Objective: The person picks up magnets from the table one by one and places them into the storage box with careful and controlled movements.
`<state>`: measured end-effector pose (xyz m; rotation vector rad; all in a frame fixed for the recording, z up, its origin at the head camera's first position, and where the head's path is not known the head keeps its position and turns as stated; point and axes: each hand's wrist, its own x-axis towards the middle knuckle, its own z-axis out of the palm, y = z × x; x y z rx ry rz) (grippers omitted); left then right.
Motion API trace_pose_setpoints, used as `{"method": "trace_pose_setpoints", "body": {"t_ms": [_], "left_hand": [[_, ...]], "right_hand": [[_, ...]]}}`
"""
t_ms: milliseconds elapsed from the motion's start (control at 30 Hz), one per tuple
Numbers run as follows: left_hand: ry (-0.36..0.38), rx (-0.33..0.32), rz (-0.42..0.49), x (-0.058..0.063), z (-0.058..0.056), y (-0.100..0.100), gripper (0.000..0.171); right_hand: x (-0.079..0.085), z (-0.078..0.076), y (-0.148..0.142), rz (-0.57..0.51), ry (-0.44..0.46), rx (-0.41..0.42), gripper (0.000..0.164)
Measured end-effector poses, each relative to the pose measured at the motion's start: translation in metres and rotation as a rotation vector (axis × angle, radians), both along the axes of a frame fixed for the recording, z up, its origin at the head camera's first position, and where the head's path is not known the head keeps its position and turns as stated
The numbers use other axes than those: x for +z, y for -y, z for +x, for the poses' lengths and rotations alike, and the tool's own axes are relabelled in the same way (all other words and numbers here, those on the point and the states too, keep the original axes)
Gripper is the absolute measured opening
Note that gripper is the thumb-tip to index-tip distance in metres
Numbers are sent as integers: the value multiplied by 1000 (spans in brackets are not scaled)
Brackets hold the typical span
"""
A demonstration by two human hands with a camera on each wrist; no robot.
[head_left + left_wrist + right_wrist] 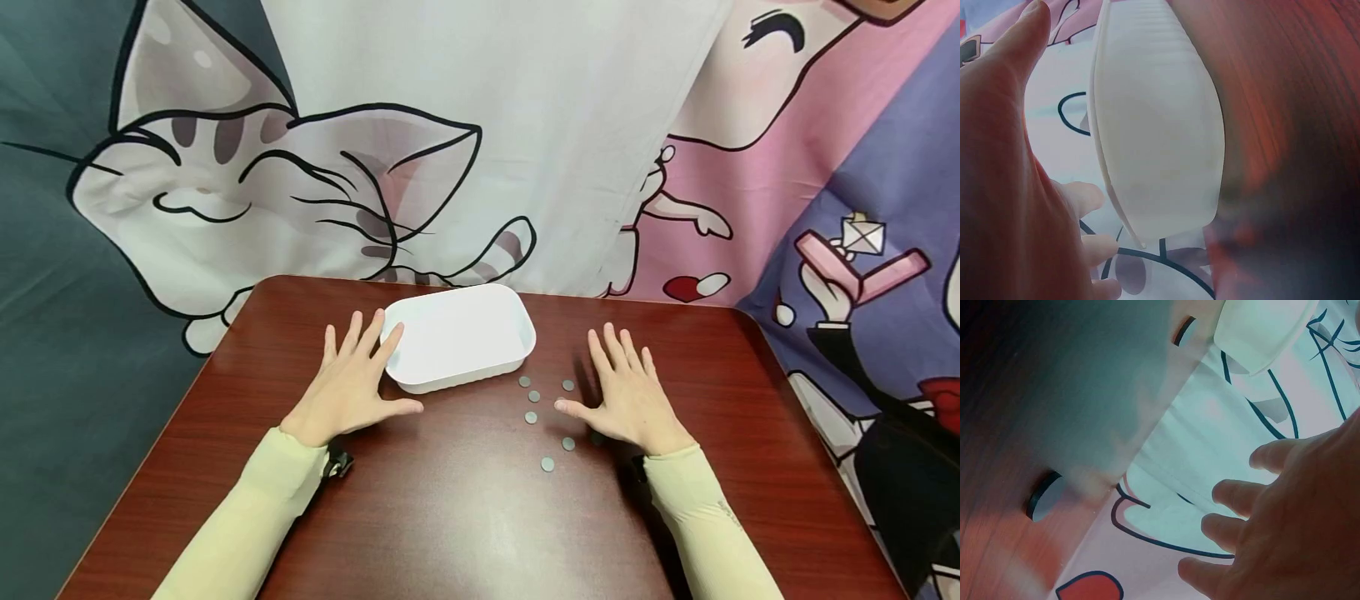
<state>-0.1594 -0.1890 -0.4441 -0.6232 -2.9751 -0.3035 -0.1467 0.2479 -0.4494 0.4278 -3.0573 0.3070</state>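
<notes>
A white plastic tub (465,379) with rounded corners stands on the table, its long side slightly slanted. My left hand (345,396) is spread at the tub's left end, its fingers straight and nothing in its grasp. In the left wrist view the wall of the tub (1160,125) is beside the hand; whether they touch I cannot tell. My right hand (626,400) hovers, fingers spread, at the right of several small round grey discs (531,417). One disc lies partly behind its thumb. The right wrist view shows a disc (1045,497) with a dark edge.
The dark red-brown wooden table (450,500) ends at the back against a hanging cartoon cloth (570,150). At the right, beyond the table's edge, is a black object (900,492), only partly in view.
</notes>
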Motion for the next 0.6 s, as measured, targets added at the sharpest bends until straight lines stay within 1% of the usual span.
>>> {"method": "trace_pose_setpoints", "body": {"t_ms": [267,433,533,600], "left_hand": [[5,-2,-3,3,0,0,127],[3,-12,0,4,-3,3,124],[9,-35,2,10,-7,4,120],[13,-63,14,19,-16,3,115]], "right_hand": [[5,0,-1,0,0,2,126],[7,2,0,-1,-12,5,126],[10,5,0,0,-31,14,126],[14,7,-1,-3,-50,20,125]]}}
